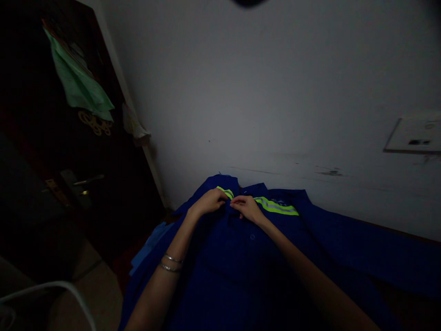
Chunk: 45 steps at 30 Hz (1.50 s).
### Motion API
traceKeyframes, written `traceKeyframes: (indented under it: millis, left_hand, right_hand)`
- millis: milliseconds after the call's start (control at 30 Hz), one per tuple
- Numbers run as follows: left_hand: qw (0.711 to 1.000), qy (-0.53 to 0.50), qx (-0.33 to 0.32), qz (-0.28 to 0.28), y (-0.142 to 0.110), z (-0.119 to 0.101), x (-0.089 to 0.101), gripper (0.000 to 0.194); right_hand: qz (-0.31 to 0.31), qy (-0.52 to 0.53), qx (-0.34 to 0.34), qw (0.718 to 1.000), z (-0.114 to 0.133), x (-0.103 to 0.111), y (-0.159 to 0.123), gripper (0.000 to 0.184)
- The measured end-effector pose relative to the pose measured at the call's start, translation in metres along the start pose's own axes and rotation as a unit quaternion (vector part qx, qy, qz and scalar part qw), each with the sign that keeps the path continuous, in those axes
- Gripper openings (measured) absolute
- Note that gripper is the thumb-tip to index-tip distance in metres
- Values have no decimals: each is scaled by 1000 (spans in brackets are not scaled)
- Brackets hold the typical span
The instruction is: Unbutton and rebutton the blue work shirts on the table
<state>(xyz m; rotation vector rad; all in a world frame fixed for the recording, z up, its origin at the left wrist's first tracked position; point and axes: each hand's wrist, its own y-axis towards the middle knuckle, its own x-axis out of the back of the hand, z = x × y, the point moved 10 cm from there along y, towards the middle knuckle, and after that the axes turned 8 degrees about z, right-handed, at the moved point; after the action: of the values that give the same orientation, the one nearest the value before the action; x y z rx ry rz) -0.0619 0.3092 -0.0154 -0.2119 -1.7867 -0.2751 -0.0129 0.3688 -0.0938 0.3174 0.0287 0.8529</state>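
Note:
A dark blue work jacket [220,276] with yellow-green and grey reflective strips lies spread out before me, its sleeve reaching to the right. At the chest, my left hand [212,201] pinches the front of the jacket beside one reflective strip. My right hand [247,208] is close by on the right, thumb and fingertips closed on the same front edge. The fingers of both hands nearly meet there. Below my right hand a small round snap or button [252,237] shows on the cloth. What exactly lies between the fingertips is too dark to see.
A pale wall [262,101] rises right behind the jacket, with a wall socket [418,135] at the right. To the left stands a dark door [113,184] with a handle and a hanging green cloth [77,87]. Lighter blue cloth [149,243] lies left of the jacket.

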Motion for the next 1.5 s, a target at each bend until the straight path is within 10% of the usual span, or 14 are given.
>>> traceKeyframes:
  millis: [533,1167,1500]
  left_hand:
    - [993,-14,70,-92,4,32,-5,13]
    - [993,-40,24,-108,5,11,3,15]
    - [985,-100,19,-139,2,16,9,16]
  right_hand:
    - [-15,50,-19,998,-1,7,1,23]
    - [-69,104,-115,985,-4,14,-4,7]
    - [-126,-36,-23,991,13,23,-6,16]
